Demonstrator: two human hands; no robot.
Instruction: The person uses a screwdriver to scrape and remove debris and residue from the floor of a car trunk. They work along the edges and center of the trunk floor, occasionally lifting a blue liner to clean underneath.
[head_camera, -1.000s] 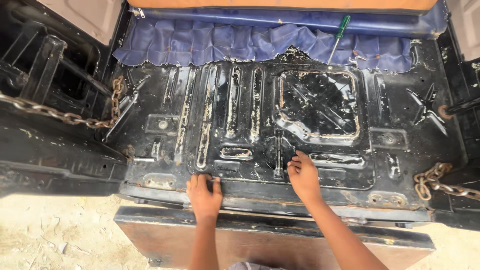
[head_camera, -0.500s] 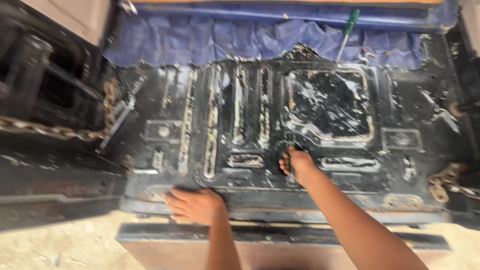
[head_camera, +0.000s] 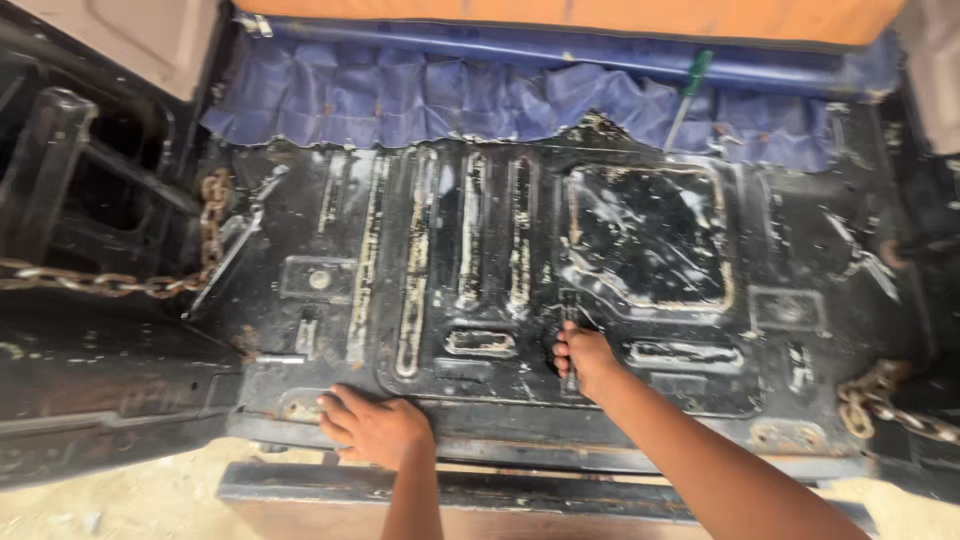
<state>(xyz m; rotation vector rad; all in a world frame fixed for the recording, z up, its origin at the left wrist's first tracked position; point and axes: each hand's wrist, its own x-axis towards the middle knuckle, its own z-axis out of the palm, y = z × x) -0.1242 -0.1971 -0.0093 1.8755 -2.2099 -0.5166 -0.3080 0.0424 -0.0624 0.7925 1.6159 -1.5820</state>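
Black ribbed metal panel (head_camera: 470, 300) lies flat, dead centre; right hand (head_camera: 583, 360) now curled round small dark handle (head_camera: 566, 335) mid-panel; left hand (head_camera: 375, 428) slid leftward, fingers spread flat on near edge; rusty chain (head_camera: 150, 285) left, green screwdriver (head_camera: 690, 95) beyond.

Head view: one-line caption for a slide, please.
Left hand flat on a black ribbed metal panel; right hand grips a small tool there.

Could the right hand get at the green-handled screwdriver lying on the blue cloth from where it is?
Probably yes, with a long stretch. The right hand rests low on the black metal panel; the screwdriver lies at the far edge, nothing between them but bare panel.
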